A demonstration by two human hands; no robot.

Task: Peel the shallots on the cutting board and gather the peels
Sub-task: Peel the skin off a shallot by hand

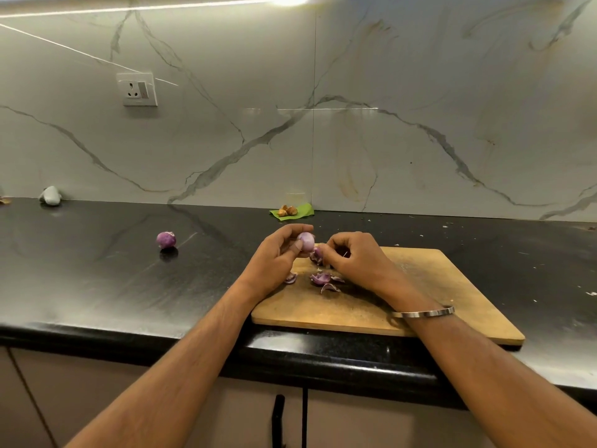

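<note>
Counted two small purple shallots: one pale, glossy, mostly peeled shallot (306,241), gripped in the curled fingers of the left hand (278,257) above the far left corner of the square wooden cutting board (420,286); one darker purple shallot (166,239), alone on the black polished stone counter (97,279), well apart to the left. Counted about four loose purple peels (320,279) on the board (curled, papery, near the hands). Found the right hand (352,256) pinching a strip of purple skin (317,254) just beside the held shallot. Wore one silver bangle (426,313) on the right wrist.
</note>
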